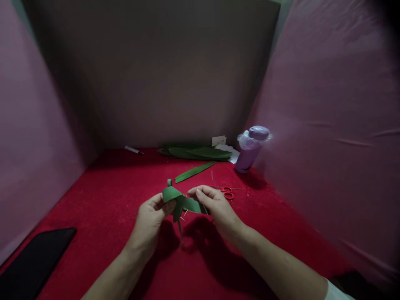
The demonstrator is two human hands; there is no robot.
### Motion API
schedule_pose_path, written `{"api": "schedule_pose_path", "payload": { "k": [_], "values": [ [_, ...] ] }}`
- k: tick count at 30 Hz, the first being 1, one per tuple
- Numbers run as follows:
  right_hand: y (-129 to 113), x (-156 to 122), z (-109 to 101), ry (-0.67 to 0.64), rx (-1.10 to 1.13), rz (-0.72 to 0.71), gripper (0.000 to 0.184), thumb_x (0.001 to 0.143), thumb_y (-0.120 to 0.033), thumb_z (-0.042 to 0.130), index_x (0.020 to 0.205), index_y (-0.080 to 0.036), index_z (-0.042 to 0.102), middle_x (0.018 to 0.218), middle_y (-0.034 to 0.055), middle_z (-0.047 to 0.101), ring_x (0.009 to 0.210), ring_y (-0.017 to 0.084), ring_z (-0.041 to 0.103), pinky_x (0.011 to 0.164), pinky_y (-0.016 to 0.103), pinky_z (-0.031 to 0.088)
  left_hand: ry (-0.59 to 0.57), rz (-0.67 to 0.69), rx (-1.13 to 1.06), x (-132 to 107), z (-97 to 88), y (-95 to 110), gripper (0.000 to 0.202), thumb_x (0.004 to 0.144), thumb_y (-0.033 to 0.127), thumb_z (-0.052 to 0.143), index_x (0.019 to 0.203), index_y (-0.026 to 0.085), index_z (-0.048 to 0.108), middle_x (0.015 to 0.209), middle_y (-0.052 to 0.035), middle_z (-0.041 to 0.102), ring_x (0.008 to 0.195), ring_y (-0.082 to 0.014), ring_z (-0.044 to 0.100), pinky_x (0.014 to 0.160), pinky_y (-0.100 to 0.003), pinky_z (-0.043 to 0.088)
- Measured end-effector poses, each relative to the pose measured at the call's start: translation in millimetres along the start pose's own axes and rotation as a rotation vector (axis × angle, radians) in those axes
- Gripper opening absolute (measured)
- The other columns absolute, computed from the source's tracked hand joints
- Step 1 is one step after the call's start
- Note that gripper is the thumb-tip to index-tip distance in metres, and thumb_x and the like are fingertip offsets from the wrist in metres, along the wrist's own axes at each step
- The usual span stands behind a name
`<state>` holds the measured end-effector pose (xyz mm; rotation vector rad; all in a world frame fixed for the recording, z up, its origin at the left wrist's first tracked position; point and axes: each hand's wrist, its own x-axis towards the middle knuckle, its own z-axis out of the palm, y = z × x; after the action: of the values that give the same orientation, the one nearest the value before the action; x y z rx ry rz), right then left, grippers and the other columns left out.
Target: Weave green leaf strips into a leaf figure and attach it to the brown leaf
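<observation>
Both my hands hold a folded green leaf piece (178,201) above the red cloth (103,196). My left hand (150,221) pinches its left end with thumb and fingers closed. My right hand (213,204) grips the right end, fingers curled over the strip. A thin stick pokes down from under the fold, and a few small sticks lie on the cloth below it.
A loose green leaf strip (194,171) lies just behind my hands, with a pile of whole leaves (200,152) further back. Red-handled scissors (227,191) lie to the right. A purple bottle (250,148), a marker pen (133,150) and a black slab (33,262) also sit here. Pink walls close in both sides.
</observation>
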<state>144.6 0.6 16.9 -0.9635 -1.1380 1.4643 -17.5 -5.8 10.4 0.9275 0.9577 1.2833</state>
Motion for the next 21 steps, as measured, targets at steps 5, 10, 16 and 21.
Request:
{"api": "schedule_pose_path", "payload": {
  "k": [5, 10, 16, 21],
  "values": [
    [-1, 0, -1, -0.134, -0.028, 0.076, 0.026, 0.071, -0.040, 0.067, 0.075, -0.015, 0.061, 0.064, -0.0019, 0.056, 0.056, 0.008, 0.047, 0.056, 0.021, 0.036, -0.178, -0.211, -0.276, 3, -1.7, 0, 0.017, 0.063, 0.021, 0.075, 0.075, 0.012, 0.067, 0.070, -0.0046, 0.066, 0.064, -0.0150, 0.060, 0.062, -0.025, 0.047],
    [1, -6, 8, -0.209, 0.001, 0.053, 0.027, 0.066, -0.039, 0.071, 0.073, -0.016, 0.059, 0.065, -0.0021, 0.057, 0.057, 0.008, 0.050, 0.056, 0.022, 0.038, -0.187, -0.183, -0.276, 4, -2.2, -3, 0.019, 0.063, 0.025, 0.076, 0.073, 0.011, 0.066, 0.070, -0.0042, 0.065, 0.065, -0.0147, 0.058, 0.063, -0.026, 0.046],
    [4, -14, 12, -0.125, -0.313, -0.174, 0.012, 0.072, -0.024, 0.066, 0.081, -0.019, 0.060, 0.075, -0.0012, 0.059, 0.067, 0.011, 0.052, 0.063, 0.025, 0.041, -0.246, -0.213, -0.317, -1, -1.8, 2, 0.025, 0.062, 0.026, 0.076, 0.083, 0.014, 0.069, 0.080, -0.0060, 0.067, 0.078, -0.0206, 0.061, 0.071, -0.030, 0.048],
    [-5, -25, 12, -0.093, -0.468, -0.348, 0.006, 0.075, -0.018, 0.062, 0.071, -0.019, 0.059, 0.074, -0.0009, 0.057, 0.070, 0.012, 0.051, 0.066, 0.026, 0.041, -0.326, -0.203, -0.337, -3, -3.8, 2, 0.020, 0.064, 0.030, 0.074, 0.080, 0.020, 0.069, 0.096, -0.0050, 0.066, 0.086, -0.0227, 0.061, 0.074, -0.032, 0.050]
  ]
}}
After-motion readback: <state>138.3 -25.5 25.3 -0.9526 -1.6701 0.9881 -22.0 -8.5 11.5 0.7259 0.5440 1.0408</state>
